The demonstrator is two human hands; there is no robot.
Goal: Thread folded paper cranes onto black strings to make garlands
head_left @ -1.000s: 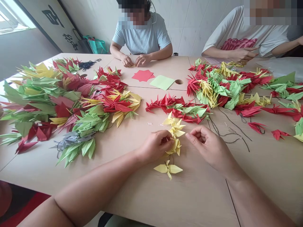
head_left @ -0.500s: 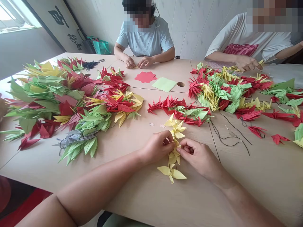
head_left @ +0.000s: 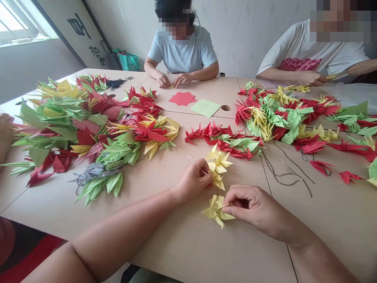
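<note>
A short string of yellow origami cranes (head_left: 219,162) lies in front of me, its pointed paper wings spread. My left hand (head_left: 193,179) pinches it from the left, at the lower edge of the upper cluster. Below a small gap, more yellow cranes (head_left: 214,210) sit at the string's near end. My right hand (head_left: 253,206) has thumb and forefinger closed on a wing of these. A thin dark thread shows in the gap between the two clusters.
Strung red and green cranes (head_left: 226,141) lie just beyond; a large mixed heap (head_left: 67,114) fills the left. More strings (head_left: 282,110) and black cord (head_left: 282,182) lie right. Red paper (head_left: 181,98) and green paper (head_left: 205,107) are mid-table. Two people work opposite; another hand (head_left: 5,133) shows far left.
My hands have moved apart: the right one has come nearer me with the lower yellow cranes, the left slightly back and left. A gap has opened between the clusters.
</note>
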